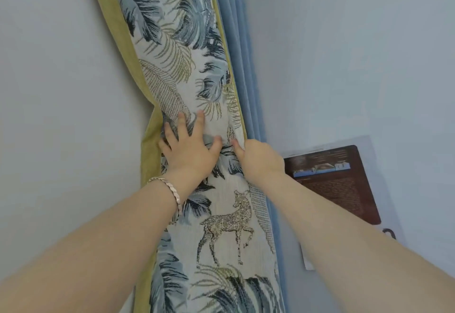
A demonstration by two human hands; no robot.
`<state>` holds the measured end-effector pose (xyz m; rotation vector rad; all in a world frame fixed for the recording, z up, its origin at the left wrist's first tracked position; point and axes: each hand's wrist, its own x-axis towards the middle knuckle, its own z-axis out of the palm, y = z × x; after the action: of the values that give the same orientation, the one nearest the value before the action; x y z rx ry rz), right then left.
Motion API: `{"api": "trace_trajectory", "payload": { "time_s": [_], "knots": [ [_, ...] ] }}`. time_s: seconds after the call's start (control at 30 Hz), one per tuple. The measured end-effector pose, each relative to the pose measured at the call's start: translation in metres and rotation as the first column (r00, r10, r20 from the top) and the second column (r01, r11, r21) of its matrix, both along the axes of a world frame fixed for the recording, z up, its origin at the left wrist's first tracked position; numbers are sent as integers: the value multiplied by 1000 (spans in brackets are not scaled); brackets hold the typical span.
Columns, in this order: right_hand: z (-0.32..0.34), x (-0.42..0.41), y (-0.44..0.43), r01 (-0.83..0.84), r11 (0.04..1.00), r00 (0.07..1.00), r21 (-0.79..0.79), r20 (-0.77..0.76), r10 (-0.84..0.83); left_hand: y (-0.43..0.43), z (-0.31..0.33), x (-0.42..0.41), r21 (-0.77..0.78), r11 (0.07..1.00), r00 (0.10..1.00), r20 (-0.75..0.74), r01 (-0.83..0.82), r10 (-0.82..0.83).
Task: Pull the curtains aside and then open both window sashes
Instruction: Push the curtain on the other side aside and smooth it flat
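A: What fills the view?

B: Pale wall (pixel 61 91) on both sides, and down the middle the bunched curtain (pixel 221 189), cream cloth woven with blue-grey leaves and a glittery deer (pixel 227 224). A yellow-green edge strip (pixel 147 160) runs down its left side, and a plain blue curtain (pixel 243 54) hangs in folds just behind its right side.

A: Any window showing?

B: None. No glass, frame or sash is in sight, so I judge we are in the curtain step, with both sashes not yet touched.

A: And the hands?

B: The left hand (pixel 189 150) lies flat on the cloth, fingers spread, pressing the bundle; a chain bracelet (pixel 170 189) sits on that wrist. The right hand (pixel 258 157) is closed round the curtain's right edge, thumb in front and the other fingers hidden behind the fabric. The two hands are near each other, thumbs almost meeting.

A: Anything else?

B: A dark brown plaque (pixel 334 184) on a pale backing, low on the right wall; its print is too small to read. A small dark hook (pixel 390 234) sits below it.

A: So what does the next move call for?

B: Probably settling the gathered cloth against the wall so it keeps clear, then turning towards the window to find the first sash's handle. Which way the window lies I cannot tell.
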<state>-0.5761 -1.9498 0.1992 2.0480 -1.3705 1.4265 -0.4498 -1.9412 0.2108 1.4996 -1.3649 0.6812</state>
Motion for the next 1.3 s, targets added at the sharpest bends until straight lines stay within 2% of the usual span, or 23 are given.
{"api": "trace_trajectory", "payload": {
  "time_s": [0.13, 0.33, 0.53, 0.67, 0.77, 1.03, 1.17, 1.3],
  "knots": [
    [-1, -13, -56, 81, 996, 997, 44, -18, -80, -63, 2, -17, 40, 999, 1000, 23, 4, -5],
    [-5, -41, -121, 246, 951, 969, 189, -79, -235, -150, 0, -51, 129, 989, 995, 54, 77, -85],
    [-14, -47, -153, 348, 925, 931, 151, -167, -323, -199, -3, -61, 150, 962, 973, -1, 227, -230],
    [-24, -42, -156, 353, 924, 929, 147, -170, -328, -202, -17, -58, 115, 965, 970, 20, 238, -241],
    [-30, -35, -146, 329, 928, 937, 174, -184, -298, -197, -25, -57, 141, 966, 975, 26, 217, -222],
    [-49, -33, -82, 182, 954, 982, 240, -85, -166, -120, -39, -37, 308, 939, 975, 108, 154, -195],
    [-63, -27, -30, 113, 956, 990, 270, -109, -86, -65, -66, -30, 360, 920, 980, 60, 157, -191],
    [-70, -29, 30, -37, 964, 998, 264, -32, 47, -5, -97, -25, 346, 923, 981, 33, 169, -192]
  ]
}}
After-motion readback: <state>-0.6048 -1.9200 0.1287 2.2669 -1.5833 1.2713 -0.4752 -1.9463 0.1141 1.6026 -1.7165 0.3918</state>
